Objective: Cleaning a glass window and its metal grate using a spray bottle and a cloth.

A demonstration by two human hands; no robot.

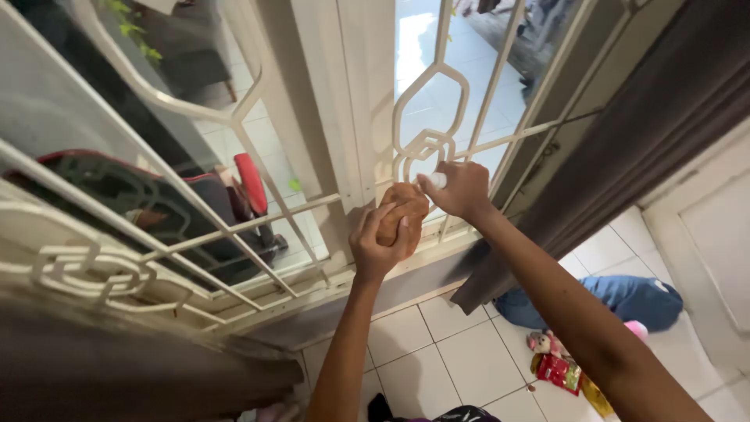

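My left hand (376,242) grips a brown cloth (405,211) bunched into a wad, pressed against the cream metal window grille (428,144) near its lower rail. My right hand (462,190) is closed around a small white object (437,180), possibly a bottle, held right beside the cloth against the grille's geometric pattern. Both arms reach up from the bottom of the view. Behind the grille is window glass (422,47).
A dark brown curtain (625,148) hangs at the right, another (117,367) at lower left. On the white tiled floor (461,352) lie a blue cushion (633,301), a small toy (541,342) and a red packet (558,371). A white door (711,234) stands at far right.
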